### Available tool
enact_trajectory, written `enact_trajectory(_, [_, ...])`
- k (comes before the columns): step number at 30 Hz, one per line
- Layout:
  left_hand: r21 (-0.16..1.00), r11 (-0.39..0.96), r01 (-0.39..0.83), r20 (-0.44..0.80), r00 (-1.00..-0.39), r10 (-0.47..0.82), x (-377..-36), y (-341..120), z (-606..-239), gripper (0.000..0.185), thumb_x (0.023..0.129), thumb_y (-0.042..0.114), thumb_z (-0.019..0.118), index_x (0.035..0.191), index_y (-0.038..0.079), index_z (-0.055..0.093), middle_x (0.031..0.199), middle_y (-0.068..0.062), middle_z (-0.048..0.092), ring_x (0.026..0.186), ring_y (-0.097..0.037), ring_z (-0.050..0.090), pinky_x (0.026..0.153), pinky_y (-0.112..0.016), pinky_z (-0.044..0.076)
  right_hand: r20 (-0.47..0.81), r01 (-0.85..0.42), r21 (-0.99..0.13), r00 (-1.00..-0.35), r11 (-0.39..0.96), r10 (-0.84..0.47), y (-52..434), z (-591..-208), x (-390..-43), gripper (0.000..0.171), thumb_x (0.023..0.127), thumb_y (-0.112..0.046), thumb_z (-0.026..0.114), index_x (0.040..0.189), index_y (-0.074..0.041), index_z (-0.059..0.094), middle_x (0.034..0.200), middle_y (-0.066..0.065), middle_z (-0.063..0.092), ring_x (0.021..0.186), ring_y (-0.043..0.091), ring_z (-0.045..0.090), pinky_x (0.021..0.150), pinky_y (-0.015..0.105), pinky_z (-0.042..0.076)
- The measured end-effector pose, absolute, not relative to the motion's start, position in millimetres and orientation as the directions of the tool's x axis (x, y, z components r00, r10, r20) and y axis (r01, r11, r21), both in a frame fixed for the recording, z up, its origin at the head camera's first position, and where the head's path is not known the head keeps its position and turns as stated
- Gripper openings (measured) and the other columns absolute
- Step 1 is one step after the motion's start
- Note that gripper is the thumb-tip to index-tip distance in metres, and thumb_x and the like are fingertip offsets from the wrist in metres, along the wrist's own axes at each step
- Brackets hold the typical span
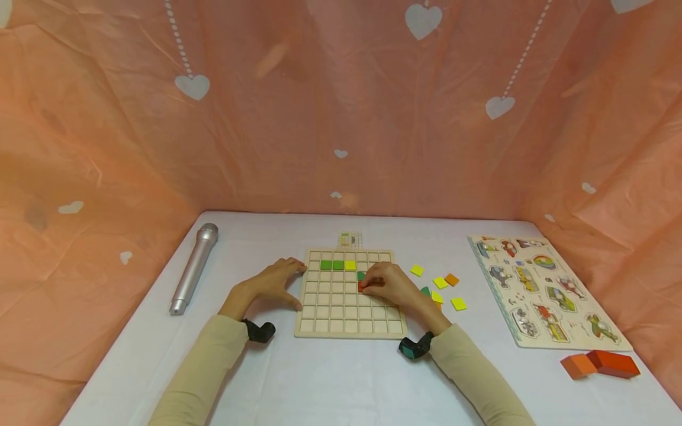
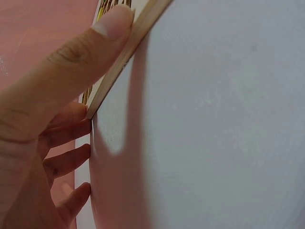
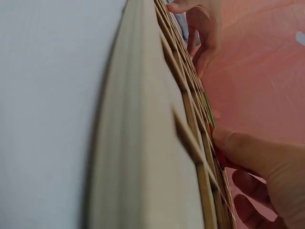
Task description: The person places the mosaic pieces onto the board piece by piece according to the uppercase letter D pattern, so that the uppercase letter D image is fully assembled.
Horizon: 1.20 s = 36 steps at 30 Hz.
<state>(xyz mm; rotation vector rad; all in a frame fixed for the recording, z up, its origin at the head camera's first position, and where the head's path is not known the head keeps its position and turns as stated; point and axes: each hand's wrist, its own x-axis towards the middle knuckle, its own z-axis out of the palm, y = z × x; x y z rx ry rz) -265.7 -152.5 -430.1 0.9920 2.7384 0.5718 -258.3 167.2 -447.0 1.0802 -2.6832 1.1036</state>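
Observation:
A square wooden grid board (image 1: 322, 325) lies flat on the table between both hands. Along an upper row sit two green tiles (image 1: 333, 265) and a yellow tile (image 1: 350, 265). My left hand (image 1: 274, 284) rests at the board's left side, fingers and thumb spread against its edge; the left wrist view shows the thumb (image 2: 112, 28) on the wooden rim. With thumb and fingers my right hand (image 1: 391, 285) pinches a red tile (image 3: 218, 151) at a cell right of the board's middle. Just above that cell is another green tile (image 1: 362, 276), partly covered by the fingers.
Loose yellow, orange and green tiles (image 1: 440, 283) lie right of the board, some behind my right wrist. Behind the board is a small pattern card (image 1: 350, 239). A silver microphone (image 1: 194, 269) lies left; a picture puzzle (image 1: 549, 290) and orange-red blocks (image 1: 613, 363) lie right.

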Motion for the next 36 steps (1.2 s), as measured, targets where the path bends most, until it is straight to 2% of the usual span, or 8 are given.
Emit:
enact_trajectory(4, [0.412, 0.705, 0.577, -0.035, -0.764, 0.645, -265.2, -152.3, -430.1, 0.088, 0.063, 0.045, 0.082, 0.131, 0.001, 0.047, 0.133, -0.013, 0.045, 0.122, -0.032, 0.04, 0.104, -0.048, 0.035, 0.272, -0.607, -0.592, -0.77, 0.53, -0.578, 167.8, -446.0, -256.1, 0.008, 0.08, -0.015, 0.073, 0.087, -0.012, 0.075, 0.096, -0.001, 0.063, 0.092, 0.016, 0.056, 0.078, 0.029, 0.051])
enact_trajectory(7, [0.41, 0.707, 0.576, -0.034, -0.765, 0.643, -265.4, -152.4, -430.2, 0.089, 0.063, 0.045, 0.082, 0.131, 0.001, 0.047, 0.133, -0.013, 0.045, 0.122, -0.032, 0.04, 0.104, -0.048, 0.034, 0.258, -0.6, -0.59, -0.774, 0.54, -0.579, 168.7, -443.6, -254.7, 0.007, 0.081, -0.014, 0.072, 0.087, -0.011, 0.075, 0.094, -0.001, 0.061, 0.089, 0.015, 0.054, 0.075, 0.028, 0.05])
enact_trajectory(11, [0.408, 0.709, 0.576, -0.032, -0.767, 0.641, -266.2, -152.4, -430.8, 0.088, 0.063, 0.045, 0.083, 0.131, 0.002, 0.047, 0.133, -0.012, 0.046, 0.122, -0.031, 0.04, 0.104, -0.047, 0.034, 0.257, -0.627, -0.575, -0.748, 0.526, -0.612, 170.0, -440.5, -254.4, 0.009, 0.083, -0.012, 0.069, 0.09, -0.009, 0.075, 0.088, -0.002, 0.063, 0.085, 0.014, 0.055, 0.072, 0.026, 0.049])
enact_trajectory(14, [0.407, 0.709, 0.576, -0.032, -0.766, 0.642, -266.3, -152.7, -431.4, 0.088, 0.063, 0.045, 0.082, 0.131, 0.002, 0.047, 0.133, -0.012, 0.045, 0.123, -0.032, 0.04, 0.104, -0.047, 0.034, 0.243, -0.625, -0.581, -0.744, 0.521, -0.622, 172.4, -437.7, -254.5, 0.011, 0.084, -0.011, 0.069, 0.093, -0.01, 0.075, 0.09, -0.003, 0.065, 0.085, 0.012, 0.056, 0.073, 0.025, 0.049])
enact_trajectory(21, [0.408, 0.715, 0.568, -0.045, -0.77, 0.637, -265.7, -152.2, -430.7, 0.089, 0.064, 0.046, 0.082, 0.132, 0.002, 0.046, 0.134, -0.012, 0.044, 0.125, -0.034, 0.038, 0.106, -0.049, 0.032, 0.239, -0.569, -0.599, -0.798, 0.563, -0.553, 194.4, -426.1, -254.8, 0.015, 0.084, -0.013, 0.07, 0.099, -0.011, 0.072, 0.09, -0.005, 0.065, 0.079, 0.01, 0.054, 0.07, 0.026, 0.048])
enact_trajectory(30, [0.41, 0.724, 0.554, -0.058, -0.777, 0.627, -265.1, -152.0, -429.0, 0.09, 0.063, 0.046, 0.082, 0.133, 0.003, 0.046, 0.136, -0.012, 0.043, 0.127, -0.035, 0.037, 0.107, -0.05, 0.03, 0.28, -0.564, -0.561, -0.818, 0.606, -0.502, 239.6, -413.9, -244.2, 0.016, 0.082, -0.005, 0.069, 0.098, -0.006, 0.071, 0.092, 0.002, 0.067, 0.078, 0.012, 0.055, 0.071, 0.034, 0.051])
enact_trajectory(36, [0.409, 0.721, 0.559, -0.054, -0.774, 0.631, -265.4, -152.2, -430.3, 0.089, 0.063, 0.046, 0.082, 0.132, 0.003, 0.046, 0.135, -0.012, 0.044, 0.127, -0.036, 0.036, 0.106, -0.051, 0.03, 0.205, -0.482, -0.564, -0.868, 0.67, -0.452, 263.1, -419.7, -238.3, 0.014, 0.081, -0.008, 0.071, 0.094, -0.007, 0.071, 0.09, 0.001, 0.066, 0.077, 0.012, 0.054, 0.069, 0.028, 0.05])
